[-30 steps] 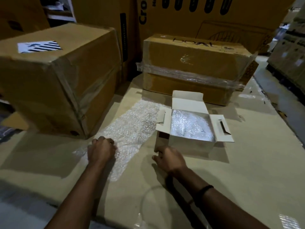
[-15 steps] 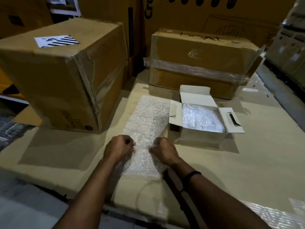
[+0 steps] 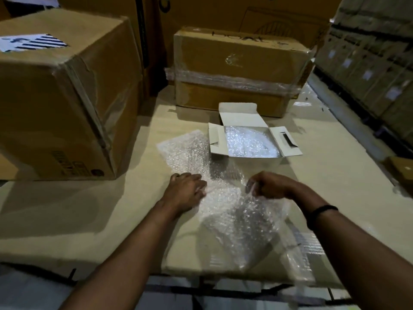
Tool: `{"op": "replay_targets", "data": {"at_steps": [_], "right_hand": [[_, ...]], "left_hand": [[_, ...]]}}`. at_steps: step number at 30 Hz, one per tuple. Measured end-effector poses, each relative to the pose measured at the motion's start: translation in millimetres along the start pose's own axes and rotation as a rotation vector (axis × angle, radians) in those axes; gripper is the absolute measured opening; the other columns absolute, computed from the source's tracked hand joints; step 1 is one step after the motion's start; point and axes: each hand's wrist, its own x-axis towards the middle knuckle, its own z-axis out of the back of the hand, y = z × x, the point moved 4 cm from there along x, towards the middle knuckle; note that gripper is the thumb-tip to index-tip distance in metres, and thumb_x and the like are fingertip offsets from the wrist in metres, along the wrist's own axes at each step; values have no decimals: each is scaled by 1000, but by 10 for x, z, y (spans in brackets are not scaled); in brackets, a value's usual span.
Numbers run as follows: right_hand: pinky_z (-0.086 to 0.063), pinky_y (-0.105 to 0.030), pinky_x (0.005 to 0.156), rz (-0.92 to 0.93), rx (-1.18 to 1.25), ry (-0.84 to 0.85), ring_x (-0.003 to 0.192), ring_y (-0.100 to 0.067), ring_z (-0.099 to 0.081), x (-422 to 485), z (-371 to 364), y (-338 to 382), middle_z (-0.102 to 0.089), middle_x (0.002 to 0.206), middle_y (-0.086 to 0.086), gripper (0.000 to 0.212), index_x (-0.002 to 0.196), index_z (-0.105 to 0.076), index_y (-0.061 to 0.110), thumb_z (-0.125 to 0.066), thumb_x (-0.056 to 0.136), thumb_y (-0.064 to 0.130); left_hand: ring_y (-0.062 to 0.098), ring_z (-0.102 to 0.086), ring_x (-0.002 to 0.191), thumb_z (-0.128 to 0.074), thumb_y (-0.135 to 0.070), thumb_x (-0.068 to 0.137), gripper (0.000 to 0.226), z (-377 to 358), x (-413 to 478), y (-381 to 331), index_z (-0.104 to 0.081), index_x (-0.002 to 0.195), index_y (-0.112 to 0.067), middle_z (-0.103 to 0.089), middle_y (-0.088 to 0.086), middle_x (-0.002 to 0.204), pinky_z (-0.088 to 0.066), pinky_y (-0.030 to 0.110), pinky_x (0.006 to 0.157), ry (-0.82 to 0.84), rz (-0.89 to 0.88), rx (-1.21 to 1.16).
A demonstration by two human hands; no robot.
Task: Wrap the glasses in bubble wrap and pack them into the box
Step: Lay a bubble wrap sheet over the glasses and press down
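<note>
Plastic bubble wrap point(image 3: 223, 198) lies across the near desk point(image 3: 89, 220), with its near right corner hanging past the desk edge. My right grip point(image 3: 268, 185) pinches a raised fold of the sheet. My left grip point(image 3: 185, 191) rests knuckles-up on the sheet's left margin; I cannot tell whether its fingers pinch. No bare glasses are visible. The small white box point(image 3: 254, 162), open just beyond the sheet, holds a bubble-wrapped mass.

Expect the sheet to be light, limp and slippery, so hold it at edges or corners, one grip per side. Treat any glasses as fragile.

Obstructions: a large carton point(image 3: 55, 108) on the left and a taped carton point(image 3: 234, 70) on the far side. Free desk lies right of the box.
</note>
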Motion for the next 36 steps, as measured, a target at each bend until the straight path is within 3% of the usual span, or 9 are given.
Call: {"op": "replay_targets", "data": {"at_steps": [4, 7, 12, 15, 20, 24, 28, 32, 36], "right_hand": [[-49, -28, 79, -108, -213, -157, 92, -20, -66, 56, 195, -311, -72, 97, -2, 22, 98, -69, 23, -65, 84, 6], [-42, -33, 90, -172, -435, -222, 108, -22, -60, -33, 287, -410, -64, 117, 2, 22, 111, -65, 27, -61, 91, 23], [-31, -43, 98, -191, -567, -266, 110, -25, -56, -69, 394, -521, -60, 119, -5, 19, 113, -62, 27, -50, 98, 26], [-35, -42, 96, -136, -571, -371, 114, -26, -54, -46, 371, -579, -59, 124, -8, 32, 126, -57, 28, -52, 96, 20], [-36, -37, 104, -8, -220, -542, 125, -32, -49, -317, 210, -738, -52, 139, -12, 60, 142, -44, 16, -66, 86, 18], [-43, -43, 95, -255, -82, -879, 115, -38, -52, -853, 124, -1114, -57, 129, -15, 51, 132, -53, 11, -67, 85, 25], [-42, -43, 94, -628, 5, -618, 116, -39, -49, -1040, 3, -1517, -52, 125, -17, 53, 121, -51, 9, -64, 83, 44], [-45, -33, 73, -573, 53, -564, 100, -34, -60, -970, 21, -1600, -58, 109, -12, 41, 105, -53, 11, -68, 77, 38], [-51, -30, 57, -549, 215, -551, 69, -29, -65, -881, 63, -1706, -63, 77, -9, 26, 80, -57, 9, -70, 66, 27]], "left_hand": [[26, -49, 116, -47, -47, 91, 35, -40, -78, -328, -63, 118, -32, -56, -3, 129, -33, 41, 96, -41, 28, 78], [23, -52, 106, -45, -41, 93, 30, -40, -147, -662, -68, 109, -28, -62, -4, 115, -33, 39, 89, -80, 12, 109], [21, -54, 99, -43, -37, 97, 32, -61, -198, -1101, -70, 100, -21, -66, -2, 104, -34, 37, 87, -136, 13, 72], [21, -52, 105, -43, -40, 97, 33, -124, -182, -1303, -70, 105, -23, -63, -3, 112, -33, 37, 89, -126, 19, 60], [18, -35, 134, -39, -58, 88, 53, -222, -98, -1453, -57, 131, -32, -45, -4, 146, -24, 42, 109, -97, 89, 16], [18, -11, 148, -19, -73, 84, 74, -246, -70, -1432, -36, 147, -36, -19, -5, 161, -4, 49, 118, 34, 165, -47], [21, 4, 150, -13, -75, 90, 72, -341, -131, -1330, -15, 153, -39, 0, -5, 163, 7, 56, 116, 207, 245, -41], [23, 14, 149, -4, -80, 84, 80, -441, -158, -1358, 5, 152, -41, 17, -4, 161, 11, 58, 115, 283, 287, 54], [23, 8, 150, 2, -85, 78, 87, -358, -178, -1385, -1, 153, -40, 8, -2, 163, 6, 57, 116, 121, 334, 34]]}}
